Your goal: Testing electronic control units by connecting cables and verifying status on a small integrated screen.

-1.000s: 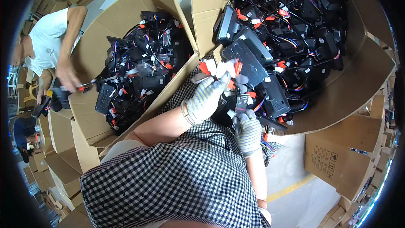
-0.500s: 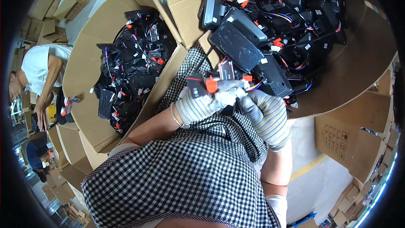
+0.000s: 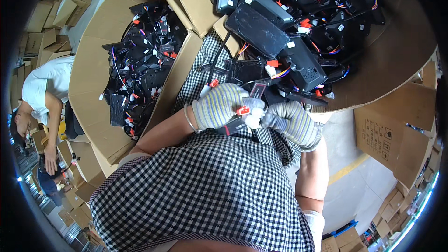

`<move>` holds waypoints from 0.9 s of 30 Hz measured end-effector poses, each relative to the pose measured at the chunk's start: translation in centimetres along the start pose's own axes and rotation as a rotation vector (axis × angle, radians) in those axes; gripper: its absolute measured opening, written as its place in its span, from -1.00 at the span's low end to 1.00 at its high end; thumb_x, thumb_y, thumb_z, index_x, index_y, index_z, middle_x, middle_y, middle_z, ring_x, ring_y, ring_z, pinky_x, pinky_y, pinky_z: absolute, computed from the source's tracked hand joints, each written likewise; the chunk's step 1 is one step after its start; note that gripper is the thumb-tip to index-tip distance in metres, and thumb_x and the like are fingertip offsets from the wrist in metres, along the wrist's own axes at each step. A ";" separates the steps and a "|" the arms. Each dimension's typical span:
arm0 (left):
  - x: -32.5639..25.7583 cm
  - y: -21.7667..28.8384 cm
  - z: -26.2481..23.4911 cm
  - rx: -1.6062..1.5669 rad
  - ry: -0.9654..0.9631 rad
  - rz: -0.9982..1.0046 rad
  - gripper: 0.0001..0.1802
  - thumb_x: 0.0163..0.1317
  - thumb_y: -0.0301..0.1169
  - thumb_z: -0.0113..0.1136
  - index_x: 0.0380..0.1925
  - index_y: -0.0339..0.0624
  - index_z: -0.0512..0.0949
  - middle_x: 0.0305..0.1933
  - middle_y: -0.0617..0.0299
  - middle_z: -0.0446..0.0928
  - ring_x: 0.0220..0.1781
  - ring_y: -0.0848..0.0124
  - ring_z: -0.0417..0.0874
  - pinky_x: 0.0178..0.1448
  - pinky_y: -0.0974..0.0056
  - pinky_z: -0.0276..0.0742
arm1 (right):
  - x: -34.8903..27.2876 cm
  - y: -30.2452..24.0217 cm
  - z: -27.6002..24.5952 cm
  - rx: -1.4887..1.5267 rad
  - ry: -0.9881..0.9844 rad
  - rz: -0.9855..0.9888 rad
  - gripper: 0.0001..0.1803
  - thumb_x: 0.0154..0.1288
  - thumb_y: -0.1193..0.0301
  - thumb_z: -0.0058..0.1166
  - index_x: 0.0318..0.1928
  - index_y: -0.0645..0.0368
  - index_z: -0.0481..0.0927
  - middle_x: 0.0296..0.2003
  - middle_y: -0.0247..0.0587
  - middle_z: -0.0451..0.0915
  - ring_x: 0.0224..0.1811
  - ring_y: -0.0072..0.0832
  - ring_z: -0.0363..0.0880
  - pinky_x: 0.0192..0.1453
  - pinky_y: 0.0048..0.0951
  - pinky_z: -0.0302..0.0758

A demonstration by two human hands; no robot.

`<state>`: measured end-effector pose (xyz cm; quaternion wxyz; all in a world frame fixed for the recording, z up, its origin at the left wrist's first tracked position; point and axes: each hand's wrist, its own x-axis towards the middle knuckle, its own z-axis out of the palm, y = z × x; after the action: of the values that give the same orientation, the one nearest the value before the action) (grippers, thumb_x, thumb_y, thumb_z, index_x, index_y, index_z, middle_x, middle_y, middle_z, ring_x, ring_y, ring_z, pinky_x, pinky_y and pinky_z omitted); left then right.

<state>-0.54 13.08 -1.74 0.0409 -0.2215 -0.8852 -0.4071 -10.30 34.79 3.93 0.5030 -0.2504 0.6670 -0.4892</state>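
My left hand [image 3: 218, 106], in a grey-and-yellow striped glove, is closed around a flat black electronic module [image 3: 232, 127], mostly hidden under the fingers. A red plug [image 3: 243, 110] shows at its fingertips. Beside it is a crumpled-looking white bit [image 3: 253, 119] whose kind I cannot make out. My right hand [image 3: 296, 123], gloved alike, has its fingers bent and pressed together against that white bit; what they grip is hidden. Just beyond the hands lie a small labelled black module [image 3: 257, 90] and a white connector [image 3: 270, 70] on coloured wires.
A big carton [image 3: 373, 94] at the right holds many black display-like units [image 3: 258, 32] with wires. Another carton [image 3: 88, 86] at the left holds more black wired parts [image 3: 144, 65]. A person in a white shirt [image 3: 49, 81] bends over at far left. Cardboard boxes stand around.
Both hands have come slightly nearer to me. The black module in my left hand has turned downward, under the fingers. The person at the left has shifted their arm.
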 end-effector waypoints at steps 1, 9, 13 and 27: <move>0.4 0.5 -0.1 0.029 0.023 -0.025 -0.57 0.02 -0.29 0.24 -0.03 -0.03 0.56 -0.50 0.18 0.48 -0.45 0.25 0.51 -0.35 0.17 0.41 | 0.1 0.0 0.4 -0.037 0.025 -0.001 -0.79 0.27 0.36 0.07 -0.37 0.28 0.61 -0.54 -0.23 0.59 -0.48 -0.55 0.52 -0.35 -0.46 0.44; 0.7 1.7 -1.0 -0.225 -0.005 -0.117 -0.60 -0.02 -0.32 0.33 -0.10 -0.04 0.60 -0.38 0.20 0.55 -0.37 0.26 0.59 -0.31 0.22 0.48 | 1.1 -1.0 -0.8 -0.327 0.409 -0.187 -0.71 0.16 0.21 0.16 -0.32 0.22 0.61 -0.40 -0.14 0.58 -0.33 -0.26 0.57 -0.22 -0.31 0.47; 1.0 1.8 0.1 -0.434 -0.005 -0.009 -0.58 0.00 -0.38 0.36 -0.08 -0.17 0.56 -0.28 0.19 0.56 -0.31 0.37 0.62 -0.22 0.29 0.55 | 5.5 -1.0 -2.6 -1.352 0.743 0.195 -0.63 0.05 0.18 0.19 -0.17 0.11 0.57 -0.20 -0.15 0.53 -0.16 -0.18 0.51 -0.16 -0.21 0.47; 1.9 3.5 0.8 -0.579 -0.066 -0.006 -0.69 0.15 -0.32 0.20 -0.06 0.10 0.59 -0.07 0.23 0.56 -0.20 0.29 0.62 -0.11 0.32 0.53 | 2.3 3.5 -3.7 1.145 0.767 -0.553 -0.58 0.25 0.28 0.10 0.07 0.23 0.47 0.04 -0.19 0.53 0.08 -0.36 0.50 0.25 -0.18 0.38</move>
<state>-0.70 16.34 0.70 -0.0539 -0.2342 -0.7338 -0.6355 -13.99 35.77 -0.19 0.1447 0.0806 0.3492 -0.9223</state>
